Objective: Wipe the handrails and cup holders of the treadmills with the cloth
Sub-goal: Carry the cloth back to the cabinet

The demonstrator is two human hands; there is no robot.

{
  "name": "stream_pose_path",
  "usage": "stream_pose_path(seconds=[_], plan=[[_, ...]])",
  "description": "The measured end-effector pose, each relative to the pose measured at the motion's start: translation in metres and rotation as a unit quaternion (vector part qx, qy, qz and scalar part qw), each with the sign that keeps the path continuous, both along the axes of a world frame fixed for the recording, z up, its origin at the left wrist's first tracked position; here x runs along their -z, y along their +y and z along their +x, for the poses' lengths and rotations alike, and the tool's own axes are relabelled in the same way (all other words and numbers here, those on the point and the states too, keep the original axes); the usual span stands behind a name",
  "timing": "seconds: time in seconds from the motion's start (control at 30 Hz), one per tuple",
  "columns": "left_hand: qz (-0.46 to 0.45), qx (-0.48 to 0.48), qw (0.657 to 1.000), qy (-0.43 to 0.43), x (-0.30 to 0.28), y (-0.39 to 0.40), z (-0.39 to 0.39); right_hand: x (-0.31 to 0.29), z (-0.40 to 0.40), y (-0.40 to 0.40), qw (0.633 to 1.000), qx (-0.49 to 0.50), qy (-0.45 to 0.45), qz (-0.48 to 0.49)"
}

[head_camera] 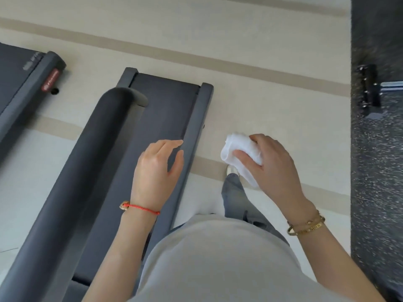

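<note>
Here, right hand (271, 164) clutching bunched white cloth (239, 153), left hand (157, 168) relaxed, empty, over the treadmill (161, 105) deck

Only 1 view is given, taken from the wearer's head and aimed steeply down. The hands are seen close at centre frame, the floor (261, 51) far below; the right edge is blurred, perhaps by motion.

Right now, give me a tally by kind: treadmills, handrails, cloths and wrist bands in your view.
Treadmills: 2, the near one and another at the left edge
Handrails: 1
Cloths: 1, white, gripped by the right hand
Wrist bands: 3, a red cord on the left wrist, two gold bangles on the right
Total: 7
</note>
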State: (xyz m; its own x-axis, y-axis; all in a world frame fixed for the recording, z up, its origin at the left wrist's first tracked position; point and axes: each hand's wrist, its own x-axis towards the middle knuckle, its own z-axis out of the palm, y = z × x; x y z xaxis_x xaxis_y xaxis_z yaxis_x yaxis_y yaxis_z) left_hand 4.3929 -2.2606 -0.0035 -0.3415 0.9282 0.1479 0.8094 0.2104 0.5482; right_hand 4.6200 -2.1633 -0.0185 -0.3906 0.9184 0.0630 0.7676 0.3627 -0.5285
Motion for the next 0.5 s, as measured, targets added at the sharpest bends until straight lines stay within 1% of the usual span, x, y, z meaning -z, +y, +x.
stream_pose_path(seconds=[0.2, 0.5], plan=[[0.017, 0.023, 1.0, -0.012, 0.003, 0.09, 0.007, -0.004, 0.011, 0.081, 0.999, 0.039, 0.018, -0.013], [0.034, 0.013, 0.999, -0.022, -0.008, 0.242, 0.035, -0.021, 0.037, 0.237, 1.0, 0.018, -0.005, -0.017]])
